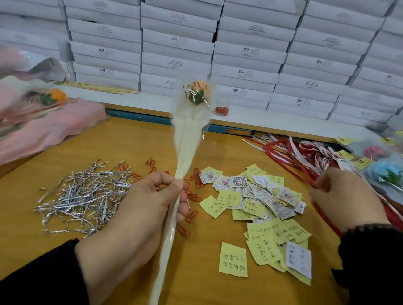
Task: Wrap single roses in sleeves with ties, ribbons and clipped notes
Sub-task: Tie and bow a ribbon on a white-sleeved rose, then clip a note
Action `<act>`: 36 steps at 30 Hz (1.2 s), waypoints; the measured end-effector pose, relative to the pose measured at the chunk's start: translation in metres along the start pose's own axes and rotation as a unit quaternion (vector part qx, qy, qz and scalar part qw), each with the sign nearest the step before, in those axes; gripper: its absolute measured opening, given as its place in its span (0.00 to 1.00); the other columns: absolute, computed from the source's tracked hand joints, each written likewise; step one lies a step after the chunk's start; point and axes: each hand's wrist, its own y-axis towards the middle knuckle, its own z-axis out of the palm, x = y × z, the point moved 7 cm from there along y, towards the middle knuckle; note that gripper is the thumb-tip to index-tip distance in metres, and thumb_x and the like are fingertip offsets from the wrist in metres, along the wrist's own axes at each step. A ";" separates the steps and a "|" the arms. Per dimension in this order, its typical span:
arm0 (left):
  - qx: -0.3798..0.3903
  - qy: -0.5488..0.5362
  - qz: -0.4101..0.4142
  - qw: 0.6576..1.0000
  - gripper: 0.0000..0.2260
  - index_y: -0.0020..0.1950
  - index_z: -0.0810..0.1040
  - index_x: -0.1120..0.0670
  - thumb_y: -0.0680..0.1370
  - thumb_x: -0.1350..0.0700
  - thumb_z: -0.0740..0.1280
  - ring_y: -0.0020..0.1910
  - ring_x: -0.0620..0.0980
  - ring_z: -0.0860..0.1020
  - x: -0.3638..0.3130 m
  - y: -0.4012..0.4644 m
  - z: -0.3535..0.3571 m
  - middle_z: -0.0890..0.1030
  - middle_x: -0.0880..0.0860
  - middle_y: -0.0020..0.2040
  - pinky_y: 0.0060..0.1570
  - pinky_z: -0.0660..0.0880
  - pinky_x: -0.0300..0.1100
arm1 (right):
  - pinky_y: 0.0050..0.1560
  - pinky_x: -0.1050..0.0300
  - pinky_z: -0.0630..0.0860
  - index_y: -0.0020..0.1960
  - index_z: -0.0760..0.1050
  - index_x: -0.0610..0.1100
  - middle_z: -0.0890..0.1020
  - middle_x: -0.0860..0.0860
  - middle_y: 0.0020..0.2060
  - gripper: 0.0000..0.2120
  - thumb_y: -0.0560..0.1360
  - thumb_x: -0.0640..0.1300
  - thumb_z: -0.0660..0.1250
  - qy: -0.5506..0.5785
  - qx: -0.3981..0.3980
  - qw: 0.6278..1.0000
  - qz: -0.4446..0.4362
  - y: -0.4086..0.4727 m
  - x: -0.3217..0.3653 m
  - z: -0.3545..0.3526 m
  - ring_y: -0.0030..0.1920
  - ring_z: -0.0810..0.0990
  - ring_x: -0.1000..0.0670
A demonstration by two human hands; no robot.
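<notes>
The left hand (146, 203) holds the sleeved rose (188, 136) upright, fingers pinching its thin neck, the flower up and away. The right hand (346, 198) is off to the right, fingers curled on a red ribbon (324, 216) from the ribbon pile (301, 152) on the tabletop (29, 221).

Two bare hands and forearms enter from the near edge; the left hand (140, 210) wears no ring, watch or glove that shows; its black sleeve (36, 276) is plain, soft cloth ending at the wrist; the right hand (346, 198) is likewise unadorned; its black sleeve (378, 272) ends in a ribbed knit cuff.
</notes>
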 end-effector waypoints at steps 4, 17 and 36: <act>-0.002 -0.020 -0.012 1.000 0.06 0.41 0.71 0.61 0.78 0.65 0.61 0.20 0.44 0.67 0.001 0.001 0.000 0.72 0.52 0.25 0.17 0.62 0.31 | 0.40 0.56 0.70 0.42 0.72 0.42 0.75 0.47 0.37 0.09 0.74 0.47 0.67 -0.093 0.095 0.988 0.082 0.005 -0.033 0.019 0.39 0.74 0.47; -0.007 -0.024 -0.020 0.999 0.04 0.45 0.76 0.63 0.77 0.65 0.62 0.20 0.43 0.69 0.004 0.003 -0.003 0.75 0.52 0.26 0.17 0.65 0.32 | 0.31 0.56 0.78 0.42 0.74 0.41 0.79 0.44 0.34 0.05 0.76 0.36 0.63 0.391 -0.012 0.912 0.122 0.008 -0.030 0.008 0.31 0.79 0.50; 0.022 -0.029 -0.030 0.999 0.06 0.51 0.76 0.65 0.78 0.63 0.61 0.26 0.48 0.79 0.003 -0.002 0.004 0.82 0.57 0.34 0.24 0.75 0.35 | 0.17 0.68 0.58 0.43 0.75 0.37 0.78 0.45 0.28 0.08 0.65 0.30 0.66 0.583 0.337 0.739 -0.029 -0.047 0.099 0.020 0.18 0.63 0.57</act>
